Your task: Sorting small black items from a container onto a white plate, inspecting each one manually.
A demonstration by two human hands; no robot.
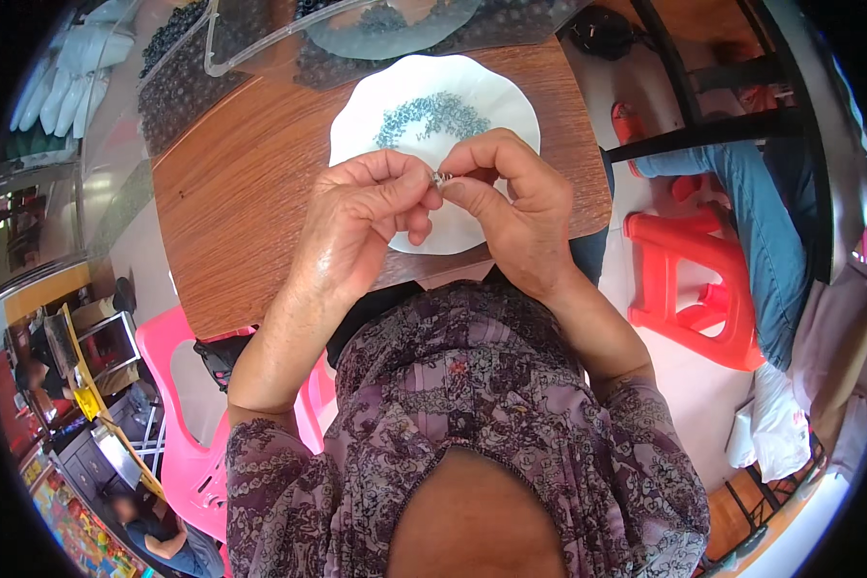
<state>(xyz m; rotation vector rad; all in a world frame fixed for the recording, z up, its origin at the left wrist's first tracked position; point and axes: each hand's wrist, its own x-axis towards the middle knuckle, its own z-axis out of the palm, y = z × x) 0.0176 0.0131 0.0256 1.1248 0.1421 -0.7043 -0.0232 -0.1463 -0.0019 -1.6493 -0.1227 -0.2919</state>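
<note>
Head view, one moment, catalogued by position relative to the white plate (376, 106).

Item 1. White plate with wavy rim, resting on the wooden surface (231, 222). Holds a loose heap of small blue-grey beads (432, 114) toward its far half; the near half is largely covered by the hands.

Item 2. Left hand (361, 217), raised over the near edge of the plate, fingers curled narrow, thumb and forefinger pinched on a tiny silvery piece (440, 178).

Item 3. Right hand (515, 207), also over the near edge of the plate, fingertips pinched against the same silvery piece from the other side. Both hands meet on it; whether a thread runs through it is too fine to tell.

Item 4. Clear plastic sheets and trays with dark beads (178, 82), beyond the plate and to its left.

Item 5. Red plastic stool (689, 289), on the floor to the right of the plate; pink plastic chair (178, 405), left and nearer.

Progress, as a judgement: one small piece is in hand and being worked; the heap on the plate looks mostly untouched, and no finished strand shows, so most of the work seems to remain.
</note>
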